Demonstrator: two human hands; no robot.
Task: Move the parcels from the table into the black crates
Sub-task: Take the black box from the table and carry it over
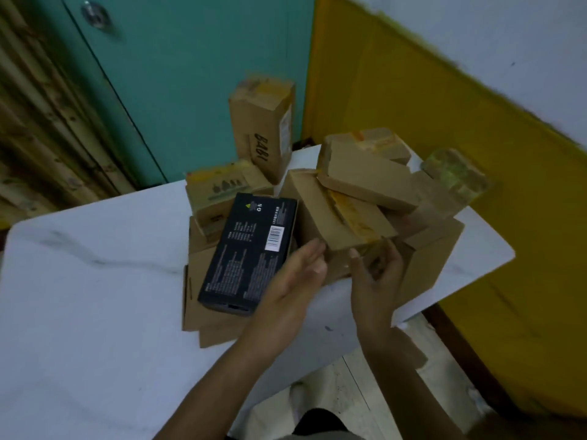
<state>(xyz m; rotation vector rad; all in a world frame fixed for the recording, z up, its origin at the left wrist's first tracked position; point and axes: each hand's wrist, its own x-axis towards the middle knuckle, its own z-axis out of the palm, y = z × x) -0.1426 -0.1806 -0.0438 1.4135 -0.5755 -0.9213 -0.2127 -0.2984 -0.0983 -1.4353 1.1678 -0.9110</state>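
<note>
Several parcels: we found brown cardboard boxes heaped on the far right part of the white tabletop.
Black box: we recorded it lying flat, barcode label up, on low brown cartons at the heap's left edge.
Upright parcel: it stood on end at the tabletop's far edge, behind the heap.
Left hand: released, fingers straight, it lay between the black box and a tilted brown parcel, fingertips at that parcel's near left side.
Right hand: its fingers curved at the same parcel's near right corner; we could not tell whether it grasped anything.
</note>
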